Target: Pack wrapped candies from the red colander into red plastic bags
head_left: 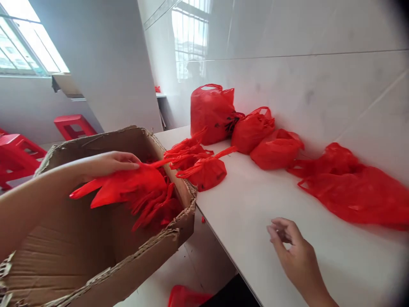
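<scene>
My left hand [107,164] reaches over the open cardboard box [96,264] and grips a red plastic bag [128,189] above a pile of more red bags inside it. My right hand [292,249] hovers just above the white counter [255,204], fingers loosely curled and apart, holding nothing. Beside the box's far corner lies a small tied red bag [206,172] with other red bags behind it.
Several filled red bags [212,113] stand along the tiled wall [319,76], and flat red bags [358,192] lie at the right. Red plastic stools [75,125] stand at the left. Another red bag [185,296] lies on the floor below.
</scene>
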`<action>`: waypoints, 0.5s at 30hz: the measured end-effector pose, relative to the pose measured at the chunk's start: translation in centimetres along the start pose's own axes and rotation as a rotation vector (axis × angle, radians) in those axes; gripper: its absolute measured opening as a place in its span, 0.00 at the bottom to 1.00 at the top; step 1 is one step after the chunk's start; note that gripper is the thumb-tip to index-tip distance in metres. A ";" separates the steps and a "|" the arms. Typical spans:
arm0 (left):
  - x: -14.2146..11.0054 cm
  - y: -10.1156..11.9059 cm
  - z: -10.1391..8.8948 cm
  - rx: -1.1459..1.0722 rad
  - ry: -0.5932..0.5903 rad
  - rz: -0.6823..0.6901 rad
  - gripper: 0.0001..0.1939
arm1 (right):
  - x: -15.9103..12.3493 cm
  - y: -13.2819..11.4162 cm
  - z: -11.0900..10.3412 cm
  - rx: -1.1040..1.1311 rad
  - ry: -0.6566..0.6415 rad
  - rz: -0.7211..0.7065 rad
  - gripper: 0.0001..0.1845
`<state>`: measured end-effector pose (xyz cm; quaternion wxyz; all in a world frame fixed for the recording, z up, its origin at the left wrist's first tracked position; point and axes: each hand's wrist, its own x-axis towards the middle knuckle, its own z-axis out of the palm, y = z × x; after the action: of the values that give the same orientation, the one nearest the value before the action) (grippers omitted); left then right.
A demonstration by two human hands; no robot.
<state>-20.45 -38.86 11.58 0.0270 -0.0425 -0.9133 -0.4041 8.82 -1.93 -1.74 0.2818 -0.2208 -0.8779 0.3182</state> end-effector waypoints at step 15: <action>3.9 -9.8 3.0 0.042 -0.949 -0.416 0.10 | 1.6 -9.2 13.0 0.123 -0.477 -0.631 0.28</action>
<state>-25.31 -42.95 2.69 -0.4702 -0.0381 -0.8221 -0.3189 -2.53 -13.12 -3.16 0.1664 0.1570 -0.9227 0.3103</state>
